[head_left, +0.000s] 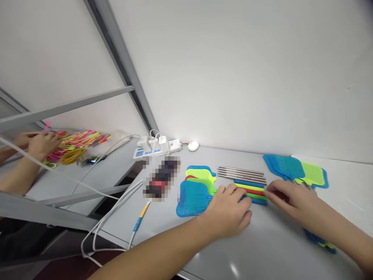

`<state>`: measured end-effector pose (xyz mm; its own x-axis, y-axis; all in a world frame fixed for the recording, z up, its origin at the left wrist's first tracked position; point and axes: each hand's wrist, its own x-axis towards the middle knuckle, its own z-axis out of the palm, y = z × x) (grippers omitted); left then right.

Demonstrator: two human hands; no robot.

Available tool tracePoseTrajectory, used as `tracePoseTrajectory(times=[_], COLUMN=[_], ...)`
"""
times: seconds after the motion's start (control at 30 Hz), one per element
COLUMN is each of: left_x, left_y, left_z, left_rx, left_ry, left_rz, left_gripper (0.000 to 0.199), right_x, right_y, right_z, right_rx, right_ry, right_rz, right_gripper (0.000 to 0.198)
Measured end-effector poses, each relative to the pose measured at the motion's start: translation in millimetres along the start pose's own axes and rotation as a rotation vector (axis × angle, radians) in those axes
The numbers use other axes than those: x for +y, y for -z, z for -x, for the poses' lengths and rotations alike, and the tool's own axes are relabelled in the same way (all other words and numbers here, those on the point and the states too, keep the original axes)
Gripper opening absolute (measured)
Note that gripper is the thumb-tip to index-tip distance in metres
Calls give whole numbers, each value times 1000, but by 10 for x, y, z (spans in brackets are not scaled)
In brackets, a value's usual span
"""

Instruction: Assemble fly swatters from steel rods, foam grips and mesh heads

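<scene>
Nearest, the bare left hand (230,210) and right hand (287,195) touch thin multicoloured plastic tubes (255,192) between them — whether grasping, I cannot tell — on smooth grey worktop (274,237) beside white wall (233,70); leftward, grey metal frame (122,62), white power strip (175,145).

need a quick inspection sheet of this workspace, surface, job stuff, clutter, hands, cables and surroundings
Surface: grey tabletop, glare near the front.
Job's things: coloured tubes side by side; metal rods behind them; flyswatter heads in piles on both sides.
Clutter: pixelated device; white round object near the wall.
Hands: left hand at the tubes' left ends, right hand at their right ends; grip unclear.
Cables: sleeved white cable beside the left edge; power strip with plugs in.
Surroundings: white wall, metal frame, another person's hands.
</scene>
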<state>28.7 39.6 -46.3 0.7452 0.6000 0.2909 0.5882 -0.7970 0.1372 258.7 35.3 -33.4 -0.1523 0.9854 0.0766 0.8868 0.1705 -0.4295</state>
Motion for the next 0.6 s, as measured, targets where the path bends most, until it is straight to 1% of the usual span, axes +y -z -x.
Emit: tracePoseTrajectory(times=[0.07, 0.1, 0.17, 0.23, 0.33, 0.37, 0.47, 0.6], left_x=[-50, -74, -123, -166, -208, -215, -219, -201], left_y=[-32, -41, -39, -25, -21, -26, -53, -73], left_z=[-13, -25, -43, -43, -19, -12, -6, -12], left_rx=[52, 75, 104, 104, 84, 78, 65, 31], left_ry=[26, 36, 56, 82, 104, 101, 77, 65], left_rz=[-6, -5, 1, -3, -24, -27, -35, -34], left_gripper=[28, 28, 27, 26, 25, 25, 23, 21], right_x=[-66, -102, -175, -238, -285, -288, -277, -239], right_y=[9, 20, 39, 29, -57, -98, -216, -295], right_z=[-158, -251, -461, -686, -991, -1070, -1231, -1333], right_rx=[-108, -139, -142, -131, -135, -156, -205, -250], right_ry=[65, 77, 84, 93, 130, 148, 170, 184], right_rz=[4, 19, 30, 31, 46, 44, 28, 23], right_gripper=[29, 30, 31, 30, 30, 30, 28, 27])
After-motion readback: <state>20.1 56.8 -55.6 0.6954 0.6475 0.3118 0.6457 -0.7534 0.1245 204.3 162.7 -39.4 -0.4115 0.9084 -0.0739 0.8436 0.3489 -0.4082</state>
